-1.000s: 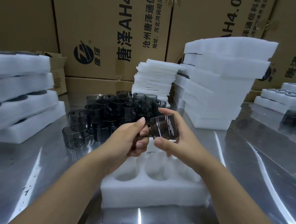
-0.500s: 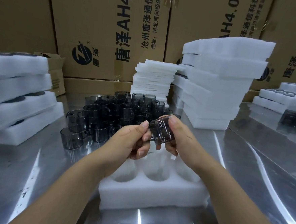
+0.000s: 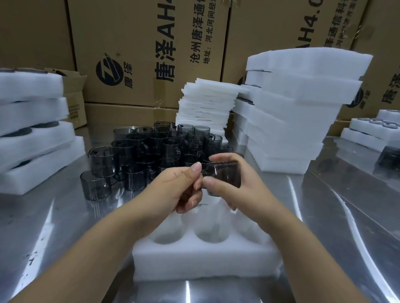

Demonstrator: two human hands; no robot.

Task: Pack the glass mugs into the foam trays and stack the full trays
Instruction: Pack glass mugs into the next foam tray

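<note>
Shiny table [image 3: 46,235], foam tray [image 3: 200,267]: left grip [image 3: 175,188] and right grip [image 3: 238,197] hold one mug [image 3: 226,177]; lower it straight, gently.

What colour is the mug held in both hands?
Smoky dark grey, see-through glass mug; the head view shows it.

The lifted mug [image 3: 223,176] is of smoky grey glass, clear enough to see through. The group of mugs [image 3: 147,152] has the same grey tint and looks almost black where they overlap. The foam tray [image 3: 205,263] is plain white, as are the tray stacks [image 3: 291,110] and the thin foam sheets [image 3: 207,104]. The cardboard boxes [image 3: 142,41] are brown with black printed letters and a round black logo. The tabletop [image 3: 46,235] is shiny silver-grey with white streaks of light.
</note>
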